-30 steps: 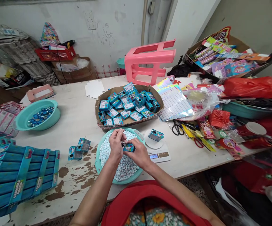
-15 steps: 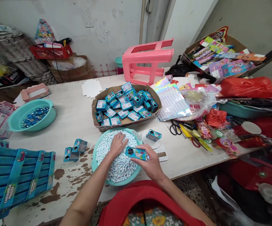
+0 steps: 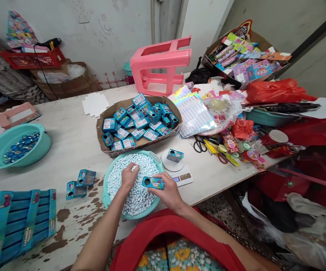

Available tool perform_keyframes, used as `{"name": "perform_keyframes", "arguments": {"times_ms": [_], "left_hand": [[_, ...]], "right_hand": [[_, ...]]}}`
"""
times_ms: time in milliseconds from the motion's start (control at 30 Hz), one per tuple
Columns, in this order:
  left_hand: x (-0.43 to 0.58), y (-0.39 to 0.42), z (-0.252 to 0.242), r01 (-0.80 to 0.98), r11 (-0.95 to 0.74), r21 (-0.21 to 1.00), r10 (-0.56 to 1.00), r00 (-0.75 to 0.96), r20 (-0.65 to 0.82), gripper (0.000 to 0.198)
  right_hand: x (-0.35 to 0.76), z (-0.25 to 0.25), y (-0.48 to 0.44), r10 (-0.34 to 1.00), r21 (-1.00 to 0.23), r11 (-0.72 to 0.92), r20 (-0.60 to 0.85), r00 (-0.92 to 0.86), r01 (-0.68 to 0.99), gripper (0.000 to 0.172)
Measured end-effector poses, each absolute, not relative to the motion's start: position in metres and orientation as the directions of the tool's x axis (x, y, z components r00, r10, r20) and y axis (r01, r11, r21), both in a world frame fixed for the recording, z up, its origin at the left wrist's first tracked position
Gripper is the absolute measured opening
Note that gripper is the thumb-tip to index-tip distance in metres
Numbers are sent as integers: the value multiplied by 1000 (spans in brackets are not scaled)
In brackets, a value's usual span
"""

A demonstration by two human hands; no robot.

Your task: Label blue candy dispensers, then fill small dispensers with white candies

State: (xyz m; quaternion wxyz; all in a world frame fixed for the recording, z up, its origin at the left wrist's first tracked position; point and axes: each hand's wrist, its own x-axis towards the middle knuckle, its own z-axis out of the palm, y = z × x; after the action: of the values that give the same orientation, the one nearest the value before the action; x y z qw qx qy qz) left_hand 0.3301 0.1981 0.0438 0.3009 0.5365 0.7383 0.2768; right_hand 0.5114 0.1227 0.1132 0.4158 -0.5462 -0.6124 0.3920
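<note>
My right hand (image 3: 168, 192) grips a small blue candy box (image 3: 153, 183) flat over the near edge of a teal bowl (image 3: 105, 185) heaped with small white candies (image 3: 140, 194). My left hand (image 3: 128, 175) rests on that heap with its fingers pinched on a few white candies. Just right of the bowl, a white scale (image 3: 182, 176) carries another blue box (image 3: 175, 155). Behind the bowl lies a cardboard tray (image 3: 101, 145) piled with several blue boxes.
Two blue boxes (image 3: 80, 179) lie left of the bowl. A teal bowl of blue pieces (image 3: 13, 145) stands far left, blue display strips (image 3: 16, 222) at the near left. Scissors (image 3: 199, 143), packets and a pink stool (image 3: 160, 66) crowd the right and back.
Both hands held the blue box together over the bowl a second ago. The left hand then let go, dropped into the candies and pinched some; the right hand lowered the box.
</note>
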Motion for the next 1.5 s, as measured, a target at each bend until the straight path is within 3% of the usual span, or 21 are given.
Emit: {"name": "perform_keyframes", "arguments": {"times_ms": [67, 167, 333, 633, 1000, 1333, 1500], "left_hand": [[331, 197, 61, 230, 381, 895, 897, -328, -298, 23], [335, 193, 97, -253, 397, 882, 850, -260, -457, 27], [346, 185, 141, -553, 253, 794, 904, -157, -398, 27], [355, 182, 158, -537, 0, 844, 910, -349, -222, 26], [356, 186, 157, -423, 36, 905, 892, -395, -220, 30], [362, 191, 160, -279, -66, 958, 901, -429, -63, 24], [363, 194, 158, -243, -59, 968, 899, -434, -54, 25]], "right_hand": [[510, 115, 128, 995, -923, 94, 80, -53, 372, 35], [501, 118, 135, 995, -897, 97, 71, -75, 432, 33], [479, 121, 144, 982, -839, 165, 91, -166, 518, 33], [469, 138, 150, 969, -815, 241, 170, -181, 527, 33], [469, 135, 156, 969, -830, 243, 181, -169, 503, 36], [470, 144, 159, 970, -845, 242, 212, -116, 476, 35], [468, 144, 161, 976, -846, 218, 198, -92, 486, 36]]}}
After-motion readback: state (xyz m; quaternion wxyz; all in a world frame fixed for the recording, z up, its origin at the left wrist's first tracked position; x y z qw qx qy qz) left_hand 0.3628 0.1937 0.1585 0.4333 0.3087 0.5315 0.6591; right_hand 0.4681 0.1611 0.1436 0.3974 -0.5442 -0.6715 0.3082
